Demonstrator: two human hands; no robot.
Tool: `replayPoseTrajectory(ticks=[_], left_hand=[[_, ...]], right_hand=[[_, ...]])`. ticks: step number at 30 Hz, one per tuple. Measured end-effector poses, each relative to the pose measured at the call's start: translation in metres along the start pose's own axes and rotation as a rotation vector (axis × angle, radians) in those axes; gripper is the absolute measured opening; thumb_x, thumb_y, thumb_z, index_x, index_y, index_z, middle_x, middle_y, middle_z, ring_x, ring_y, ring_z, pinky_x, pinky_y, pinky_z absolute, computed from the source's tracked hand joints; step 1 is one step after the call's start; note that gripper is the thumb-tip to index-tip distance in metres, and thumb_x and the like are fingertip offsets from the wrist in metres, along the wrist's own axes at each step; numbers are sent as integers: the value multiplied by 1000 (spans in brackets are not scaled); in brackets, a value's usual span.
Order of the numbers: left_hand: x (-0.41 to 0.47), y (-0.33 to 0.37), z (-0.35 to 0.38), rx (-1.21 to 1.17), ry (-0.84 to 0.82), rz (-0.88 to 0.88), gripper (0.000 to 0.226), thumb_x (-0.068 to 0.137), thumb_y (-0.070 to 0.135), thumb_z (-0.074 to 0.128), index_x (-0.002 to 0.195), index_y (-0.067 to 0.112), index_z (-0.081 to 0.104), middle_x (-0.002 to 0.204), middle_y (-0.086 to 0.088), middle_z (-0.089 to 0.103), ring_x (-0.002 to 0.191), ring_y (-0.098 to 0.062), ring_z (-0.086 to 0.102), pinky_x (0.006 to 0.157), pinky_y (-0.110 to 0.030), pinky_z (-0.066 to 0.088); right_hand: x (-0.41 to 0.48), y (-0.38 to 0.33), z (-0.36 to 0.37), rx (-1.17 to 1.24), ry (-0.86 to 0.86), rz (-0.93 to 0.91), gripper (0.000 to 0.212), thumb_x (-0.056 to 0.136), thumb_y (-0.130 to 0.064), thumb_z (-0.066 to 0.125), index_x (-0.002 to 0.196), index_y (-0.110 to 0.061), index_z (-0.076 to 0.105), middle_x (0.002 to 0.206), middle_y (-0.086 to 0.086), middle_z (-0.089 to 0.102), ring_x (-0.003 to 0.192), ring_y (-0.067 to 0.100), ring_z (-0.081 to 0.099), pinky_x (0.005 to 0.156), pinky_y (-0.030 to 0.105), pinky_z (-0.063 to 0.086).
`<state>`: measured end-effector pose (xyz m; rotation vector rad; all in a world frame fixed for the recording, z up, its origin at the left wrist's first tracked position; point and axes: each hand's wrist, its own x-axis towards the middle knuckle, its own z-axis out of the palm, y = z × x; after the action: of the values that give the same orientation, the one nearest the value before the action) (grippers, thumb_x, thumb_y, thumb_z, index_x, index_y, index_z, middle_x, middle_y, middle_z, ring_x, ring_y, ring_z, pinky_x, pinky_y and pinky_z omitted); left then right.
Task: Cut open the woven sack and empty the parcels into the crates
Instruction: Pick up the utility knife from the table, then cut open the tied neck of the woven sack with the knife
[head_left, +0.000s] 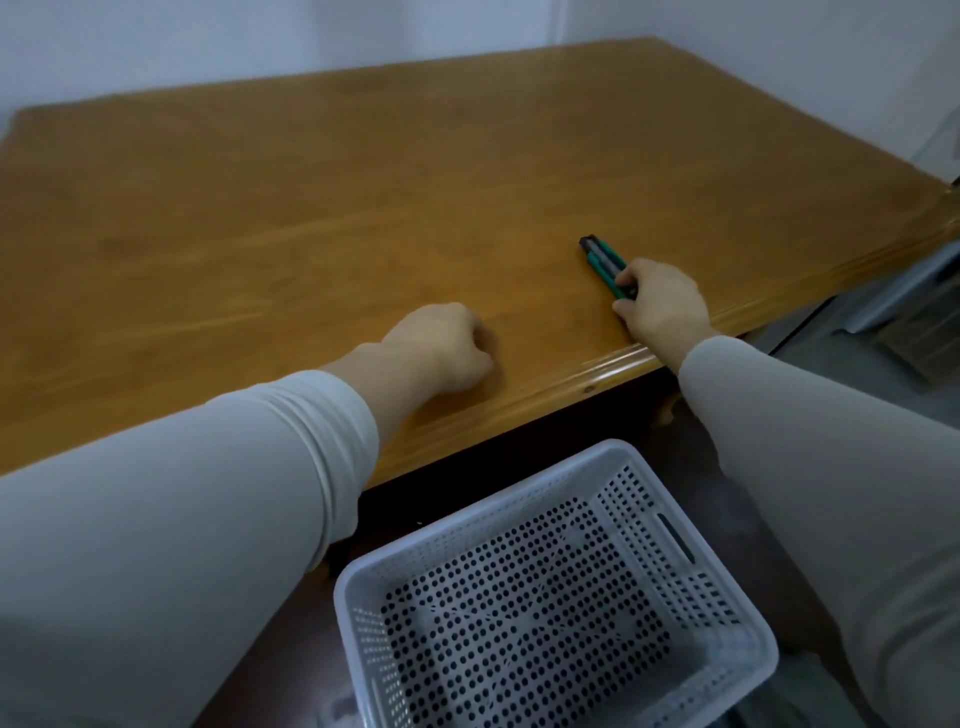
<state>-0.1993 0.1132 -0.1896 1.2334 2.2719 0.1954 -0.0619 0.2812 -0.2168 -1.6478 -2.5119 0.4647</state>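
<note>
Wooden table (311, 208) — right hand (662, 306) grips green cutter (602, 258), left hand (441, 343) fisted.

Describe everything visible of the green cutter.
The cutter is slim, green with a grey strip on top and a dark far tip, plastic-looking. It lies flat on the wooden table near its front edge, tip pointing away and leftward. The right hand grips its near end. Blade not discernible.

Plain indoor workroom, home or office unclear.
A large varnished wooden table (337, 197) with a moulded edge stands by bare white walls (260, 36); a white perforated plastic crate (347, 597) sits below its near edge.
</note>
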Motion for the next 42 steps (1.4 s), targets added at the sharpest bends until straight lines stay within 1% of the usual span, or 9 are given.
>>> replayPoseTrajectory(ticks=[6,11,16,21,25,30,33,36,42], left_hand=[[-39,11,16,26,32,-8,39,92,29,50,130,20,54,130,-6,57,112,-25,55,79,-29,45],[-94,44,33,19,40,-54,45,94,28,49,139,20,47,143,-6,47,127,-25,47,94,-30,43],[-171,105,79,7,40,-32,47,96,28,50,141,17,43,147,-4,44,131,-24,44,100,-32,41],[-258,170,162,-30,-5,-62,40,95,24,50,134,14,51,125,-8,55,110,-24,55,89,-33,46],[-313,214,238,31,-89,-26,5,94,26,49,91,22,51,88,3,46,76,-16,50,76,-31,45],[-352,251,311,68,-153,24,33,92,28,52,66,31,31,69,9,34,82,-21,49,74,-31,44],[-358,259,343,95,-188,54,33,91,25,52,66,29,32,71,7,34,86,-20,44,77,-30,38],[-353,255,381,103,-258,94,4,93,26,51,92,24,47,93,-1,46,91,-19,41,80,-29,36],[-337,228,457,136,-296,144,6,94,28,48,88,27,49,105,-2,43,94,-15,39,84,-30,40]], right_hand=[[-51,20,-7,478,-19,242,46,90,-5,56,131,-3,36,128,20,50,108,33,54,90,40,48],[-117,67,-25,1032,-186,400,44,90,2,54,134,-3,45,87,9,59,69,16,62,51,26,55],[-209,135,-58,1301,-336,367,49,96,1,34,144,-2,27,92,14,62,73,19,57,56,30,44],[-317,225,-77,1354,-442,276,42,98,2,38,139,4,34,92,14,61,76,17,60,57,26,51],[-393,301,-85,1353,-475,310,35,98,0,39,132,9,40,86,14,60,71,16,58,57,24,50],[-452,370,-79,1345,-442,374,35,99,-4,38,132,9,39,80,12,58,66,16,56,48,21,47],[-474,398,-59,1355,-385,448,36,99,-2,39,132,10,39,76,14,58,63,18,56,41,21,46],[-489,421,-25,1374,-324,541,37,98,-1,38,134,7,39,77,16,59,57,19,60,38,22,44],[-508,455,59,1406,-301,624,39,98,1,38,137,4,37,84,14,59,73,22,61,44,26,52]])
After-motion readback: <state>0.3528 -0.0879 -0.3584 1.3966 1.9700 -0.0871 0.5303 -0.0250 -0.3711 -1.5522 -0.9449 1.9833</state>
